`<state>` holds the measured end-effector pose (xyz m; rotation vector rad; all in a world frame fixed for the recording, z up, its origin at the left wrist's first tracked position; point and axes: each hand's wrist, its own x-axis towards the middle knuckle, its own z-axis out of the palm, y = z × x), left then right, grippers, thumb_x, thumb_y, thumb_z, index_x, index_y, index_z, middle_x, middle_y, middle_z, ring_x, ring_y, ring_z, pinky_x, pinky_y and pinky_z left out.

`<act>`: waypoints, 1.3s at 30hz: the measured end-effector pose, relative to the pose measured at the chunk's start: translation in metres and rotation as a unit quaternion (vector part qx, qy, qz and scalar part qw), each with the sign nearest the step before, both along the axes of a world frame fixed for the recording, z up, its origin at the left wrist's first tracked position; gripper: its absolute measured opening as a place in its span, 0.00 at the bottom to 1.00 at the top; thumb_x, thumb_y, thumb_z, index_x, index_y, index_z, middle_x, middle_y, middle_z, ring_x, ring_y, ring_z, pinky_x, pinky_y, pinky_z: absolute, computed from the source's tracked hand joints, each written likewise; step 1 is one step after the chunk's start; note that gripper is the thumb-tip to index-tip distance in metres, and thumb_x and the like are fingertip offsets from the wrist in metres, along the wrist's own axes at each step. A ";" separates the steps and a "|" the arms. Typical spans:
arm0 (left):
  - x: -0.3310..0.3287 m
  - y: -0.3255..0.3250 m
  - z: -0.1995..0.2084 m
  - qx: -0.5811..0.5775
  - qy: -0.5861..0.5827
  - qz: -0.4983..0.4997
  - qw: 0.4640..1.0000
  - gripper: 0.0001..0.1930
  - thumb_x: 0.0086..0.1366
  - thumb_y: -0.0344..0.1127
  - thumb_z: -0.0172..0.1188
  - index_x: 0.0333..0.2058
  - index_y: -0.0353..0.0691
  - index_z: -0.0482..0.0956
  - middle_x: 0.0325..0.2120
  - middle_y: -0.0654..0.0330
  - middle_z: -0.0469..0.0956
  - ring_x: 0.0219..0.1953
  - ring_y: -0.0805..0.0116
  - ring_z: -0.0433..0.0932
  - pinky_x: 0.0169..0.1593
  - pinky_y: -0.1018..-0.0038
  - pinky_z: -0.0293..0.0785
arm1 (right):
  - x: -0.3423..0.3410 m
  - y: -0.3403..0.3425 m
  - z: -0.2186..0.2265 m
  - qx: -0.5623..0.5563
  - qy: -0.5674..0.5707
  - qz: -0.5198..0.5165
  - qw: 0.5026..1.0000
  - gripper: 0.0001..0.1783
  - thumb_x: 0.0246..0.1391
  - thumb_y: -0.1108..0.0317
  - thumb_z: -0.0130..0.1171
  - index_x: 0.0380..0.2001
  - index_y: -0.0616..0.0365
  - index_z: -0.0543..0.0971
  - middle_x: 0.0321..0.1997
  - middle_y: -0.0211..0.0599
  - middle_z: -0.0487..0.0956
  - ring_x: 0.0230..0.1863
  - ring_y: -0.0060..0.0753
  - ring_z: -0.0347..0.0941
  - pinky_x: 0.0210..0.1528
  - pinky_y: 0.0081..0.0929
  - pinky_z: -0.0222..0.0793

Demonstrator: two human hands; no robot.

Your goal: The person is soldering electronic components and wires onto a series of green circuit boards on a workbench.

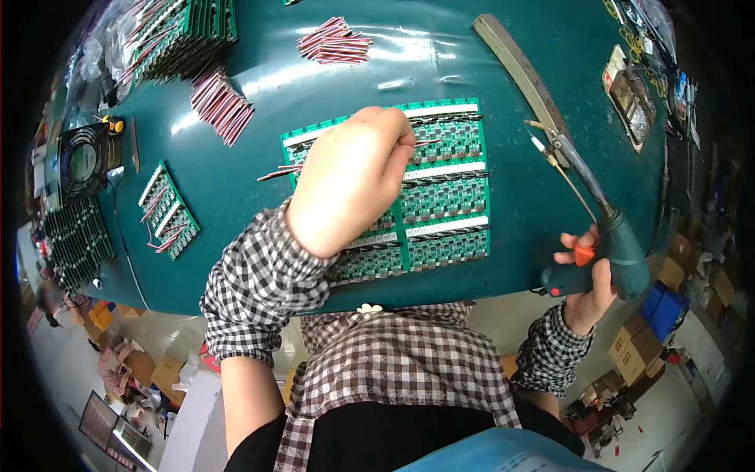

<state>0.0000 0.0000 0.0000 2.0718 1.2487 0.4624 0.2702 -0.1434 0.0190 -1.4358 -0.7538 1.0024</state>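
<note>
A panel of green circuit boards (448,200), with white strips and black parts in rows, lies before me on the table. Over its upper left part is my left hand (354,169), its fingers pinched on thin red, white and black wires (281,171). Ends of these wires stick out on both sides of the hand; the palm hides the rest. At the right, my right hand (590,295) is wrapped round the grip of a dark green soldering gun (625,256) with an orange trigger. Its metal tip points up and left, apart from the panel.
Wire bundles (334,43) (222,105) lie beyond the panel. A tall stack of boards (193,39) stands far left, a smaller board panel (169,211) nearer. A long worn bar (519,71) lies right of the panel, behind the soldering gun. A black fan (81,161) sits at the left edge.
</note>
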 end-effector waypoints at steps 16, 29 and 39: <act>0.037 0.006 -0.014 0.041 -0.032 0.036 0.998 0.04 0.50 0.27 0.56 0.25 0.36 0.71 0.23 0.56 0.73 0.25 0.61 0.75 0.29 0.71 0.70 | -0.005 0.007 0.011 -0.036 -0.041 0.027 0.998 0.25 0.51 0.62 0.53 0.46 0.74 0.68 0.36 0.48 0.73 0.38 0.41 0.74 0.31 0.27 0.78; 0.048 0.001 -0.020 0.068 -0.088 0.056 0.992 0.06 0.45 0.27 0.58 0.23 0.38 0.69 0.20 0.56 0.70 0.22 0.57 0.72 0.26 0.67 0.69 | -0.012 0.009 0.015 -0.056 -0.025 -0.005 0.998 0.25 0.51 0.62 0.54 0.45 0.75 0.67 0.34 0.47 0.74 0.38 0.40 0.74 0.30 0.25 0.78; 0.047 0.004 -0.023 0.017 -0.097 0.060 0.993 0.06 0.46 0.28 0.57 0.22 0.37 0.69 0.20 0.56 0.70 0.23 0.56 0.72 0.27 0.66 0.69 | -0.013 0.014 0.018 -0.069 -0.035 0.045 0.996 0.25 0.50 0.63 0.55 0.44 0.76 0.68 0.32 0.45 0.74 0.35 0.36 0.74 0.28 0.22 0.76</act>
